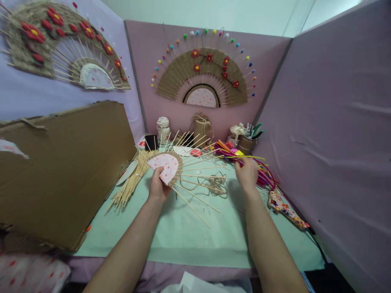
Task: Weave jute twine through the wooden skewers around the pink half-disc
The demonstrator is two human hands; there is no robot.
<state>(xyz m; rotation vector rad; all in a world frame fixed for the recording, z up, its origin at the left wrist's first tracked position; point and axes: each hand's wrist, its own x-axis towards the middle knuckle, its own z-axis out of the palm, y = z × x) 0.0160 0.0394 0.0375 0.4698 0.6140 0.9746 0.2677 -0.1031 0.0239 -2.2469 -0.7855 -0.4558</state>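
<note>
My left hand [159, 188] grips a half-made fan by its half-round base [171, 165], thumb on top. The base is covered in white cloth with pink-red dots and edged with twine. Thin wooden sticks [200, 176] spread out from that edge toward the right and the far side. Over at the right, my right hand [247, 175] has its fingers closed at a bundle of colourful pipe cleaners [224, 149], mostly magenta and purple with some yellow and orange. Its fingertips are partly hidden among the strands. Loose twine [217, 185] lies tangled beneath the fan's sticks.
A pile of sticks [134, 179] lies left, beside a cardboard sheet [67, 175]. A flower-patterned glue gun [287, 209] with a cord rests right. Jar [163, 129], twine roll [202, 127] and tool pot [247, 144] stand behind. Finished fans [171, 79] hang on the walls.
</note>
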